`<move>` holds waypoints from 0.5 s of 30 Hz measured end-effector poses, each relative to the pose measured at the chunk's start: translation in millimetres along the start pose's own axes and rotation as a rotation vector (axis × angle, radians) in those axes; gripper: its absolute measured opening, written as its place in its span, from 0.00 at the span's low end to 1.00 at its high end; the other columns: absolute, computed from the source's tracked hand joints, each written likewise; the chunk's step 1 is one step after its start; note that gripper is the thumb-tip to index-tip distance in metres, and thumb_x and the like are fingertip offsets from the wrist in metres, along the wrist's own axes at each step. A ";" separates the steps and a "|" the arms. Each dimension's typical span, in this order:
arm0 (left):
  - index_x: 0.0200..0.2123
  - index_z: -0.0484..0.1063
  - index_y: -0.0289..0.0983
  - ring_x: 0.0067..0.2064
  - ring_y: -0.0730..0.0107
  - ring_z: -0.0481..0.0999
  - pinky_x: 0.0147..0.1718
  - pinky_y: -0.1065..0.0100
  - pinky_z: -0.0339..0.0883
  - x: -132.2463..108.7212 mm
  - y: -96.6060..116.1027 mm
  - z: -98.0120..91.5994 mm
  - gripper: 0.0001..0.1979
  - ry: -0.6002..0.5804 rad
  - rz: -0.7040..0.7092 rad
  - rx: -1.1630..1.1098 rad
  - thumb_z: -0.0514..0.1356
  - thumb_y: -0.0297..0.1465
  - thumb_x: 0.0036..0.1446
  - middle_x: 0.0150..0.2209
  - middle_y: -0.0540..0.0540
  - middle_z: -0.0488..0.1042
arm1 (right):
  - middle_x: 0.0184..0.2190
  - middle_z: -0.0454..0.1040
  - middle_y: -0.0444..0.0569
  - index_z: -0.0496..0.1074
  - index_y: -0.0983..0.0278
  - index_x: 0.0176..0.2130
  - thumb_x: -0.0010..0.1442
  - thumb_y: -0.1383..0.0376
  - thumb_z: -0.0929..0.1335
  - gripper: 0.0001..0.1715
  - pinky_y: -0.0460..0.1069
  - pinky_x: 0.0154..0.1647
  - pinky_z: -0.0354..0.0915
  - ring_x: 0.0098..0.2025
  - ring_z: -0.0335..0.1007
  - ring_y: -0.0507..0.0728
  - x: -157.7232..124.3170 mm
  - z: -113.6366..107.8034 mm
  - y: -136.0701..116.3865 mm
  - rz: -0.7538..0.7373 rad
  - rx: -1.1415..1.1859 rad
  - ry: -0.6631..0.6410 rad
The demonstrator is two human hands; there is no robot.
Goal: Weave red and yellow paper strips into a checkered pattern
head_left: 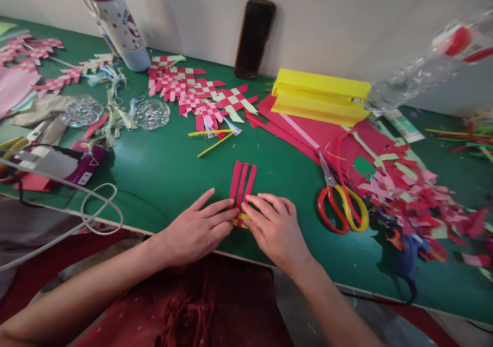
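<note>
Three red paper strips (pixel 242 182) lie side by side near the table's front edge, pointing away from me. Yellow paper strips (pixel 241 217) cross them at their near end, woven among the red ones. My left hand (pixel 204 226) presses the left side of this weave with its fingertips, its index finger held apart. From the right, my right hand (pixel 275 226) pinches the other side, thumb and fingers together at the yellow strips. Both hands partly hide the crossing. Farther back lie loose narrow yellow strips (pixel 214 140).
Scissors (pixel 339 203) lie right of my hands, beside red paper sheets (pixel 292 126) and scraps (pixel 427 198). Woven paper pieces (pixel 196 90), bead boxes (pixel 153 114), a flask (pixel 119 26), a phone (pixel 254 39) and folded yellow paper (pixel 319 95) stand or lie behind. A white cable (pixel 102 185) loops at left.
</note>
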State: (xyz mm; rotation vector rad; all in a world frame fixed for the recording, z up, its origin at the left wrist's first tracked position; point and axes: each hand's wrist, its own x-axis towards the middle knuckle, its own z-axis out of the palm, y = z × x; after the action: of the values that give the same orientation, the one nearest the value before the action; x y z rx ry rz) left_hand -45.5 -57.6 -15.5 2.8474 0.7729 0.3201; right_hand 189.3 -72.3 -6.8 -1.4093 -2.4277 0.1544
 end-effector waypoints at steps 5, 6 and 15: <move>0.51 0.71 0.37 0.65 0.63 0.61 0.69 0.52 0.36 2.1 0.6 -1.5 0.12 0.008 0.014 -0.010 0.53 0.30 0.66 0.60 0.45 0.69 | 0.55 0.74 0.49 0.73 0.59 0.53 0.66 0.55 0.65 0.20 0.58 0.54 0.53 0.56 0.63 0.61 0.1 -2.0 -2.7 0.011 -0.027 -0.067; 0.51 0.71 0.37 0.65 0.63 0.61 0.69 0.53 0.37 2.6 0.5 -1.6 0.13 0.013 0.017 -0.017 0.53 0.30 0.66 0.60 0.45 0.69 | 0.56 0.73 0.50 0.72 0.59 0.54 0.65 0.55 0.66 0.20 0.59 0.54 0.53 0.56 0.63 0.62 0.2 -2.2 -3.0 0.010 -0.035 -0.068; 0.63 0.60 0.41 0.66 0.59 0.59 0.68 0.53 0.42 7.4 -3.2 -9.4 0.25 -0.111 0.062 -0.051 0.55 0.31 0.63 0.63 0.46 0.65 | 0.53 0.75 0.50 0.73 0.58 0.52 0.66 0.60 0.66 0.16 0.59 0.57 0.54 0.56 0.65 0.61 -14.1 -8.2 -2.0 0.088 0.074 0.028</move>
State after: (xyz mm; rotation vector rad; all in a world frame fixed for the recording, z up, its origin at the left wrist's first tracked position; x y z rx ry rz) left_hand -43.1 -50.1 -6.0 2.8170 0.6474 0.1850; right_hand 196.8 -86.1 -1.7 -1.4763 -2.3139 0.2403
